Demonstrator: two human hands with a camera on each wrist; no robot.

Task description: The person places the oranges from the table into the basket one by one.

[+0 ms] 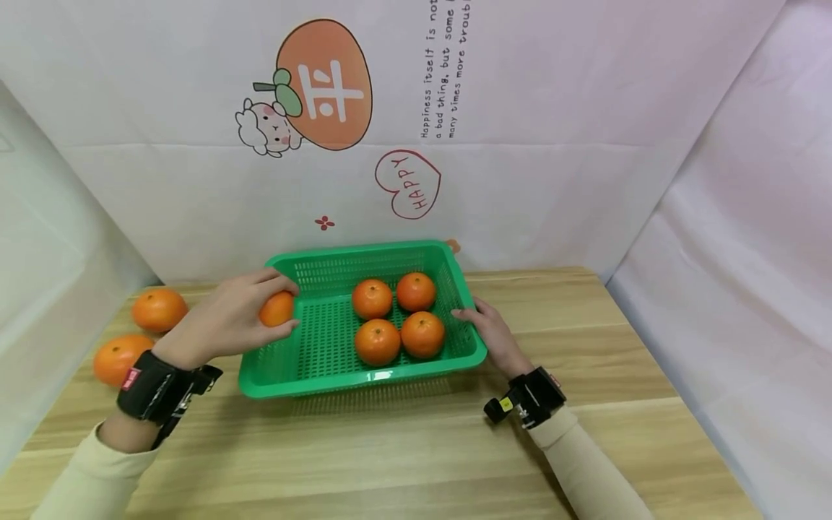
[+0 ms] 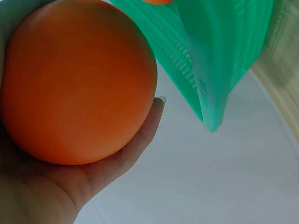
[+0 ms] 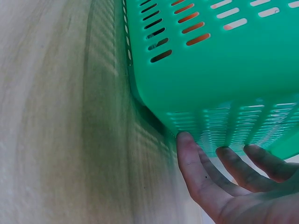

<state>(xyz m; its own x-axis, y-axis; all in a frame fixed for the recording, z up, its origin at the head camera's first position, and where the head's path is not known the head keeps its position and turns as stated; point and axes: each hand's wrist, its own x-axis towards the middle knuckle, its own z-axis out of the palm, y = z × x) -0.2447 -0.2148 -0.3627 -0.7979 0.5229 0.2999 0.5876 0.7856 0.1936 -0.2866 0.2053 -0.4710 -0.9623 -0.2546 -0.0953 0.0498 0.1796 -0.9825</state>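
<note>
In the head view, a green plastic basket point(image 1: 344, 390) stands on the wooden table with several oranges point(image 1: 378, 342) grouped in its right half. My left hand point(image 1: 237, 314) holds another orange point(image 1: 277, 309) at the basket's left end. The left wrist view shows this orange point(image 2: 79, 84) filling the palm, with the thumb along its side and the basket wall point(image 2: 215, 56) beyond. At the right end, my right hand point(image 1: 497, 336) grips the basket, its thumb over the rim. Up close in the right wrist view, its fingertips point(image 3: 185, 140) press against the slotted underside of the basket point(image 3: 210, 79).
Two more oranges lie on the table left of the basket, a rear orange point(image 1: 159, 309) and a front orange point(image 1: 121, 359), beside my left forearm. A white printed cloth point(image 1: 539, 195) hangs right behind the basket. The wooden table point(image 1: 390, 462) extends toward me.
</note>
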